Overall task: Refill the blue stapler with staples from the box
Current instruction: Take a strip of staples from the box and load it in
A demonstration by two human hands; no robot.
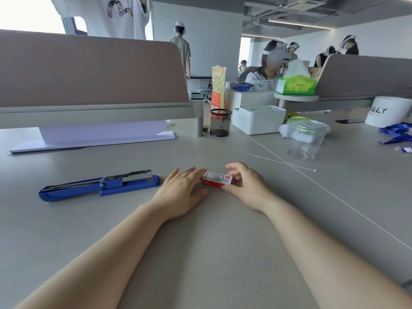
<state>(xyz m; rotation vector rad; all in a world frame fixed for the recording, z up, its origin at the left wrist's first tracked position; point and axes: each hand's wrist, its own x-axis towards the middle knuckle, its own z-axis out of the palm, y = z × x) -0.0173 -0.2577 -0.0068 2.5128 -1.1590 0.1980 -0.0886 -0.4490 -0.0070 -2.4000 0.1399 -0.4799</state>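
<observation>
A small red and white staple box (218, 179) lies flat on the grey desk (200, 253) at centre. My right hand (247, 184) grips it, thumb on its near edge and fingers curled over its far right end. My left hand (182, 190) lies flat with fingers apart, its fingertips touching the box's left end. The long blue stapler (98, 186) lies to the left of my left hand, its metal magazine showing on top, apart from both hands.
A black mesh pen cup (220, 122) and a white box (258, 119) stand behind. A clear plastic cup (305, 139) and a thin white cable tie (281, 162) sit at right. Paper sheets (100, 134) lie under the desk divider (89, 70). People sit beyond.
</observation>
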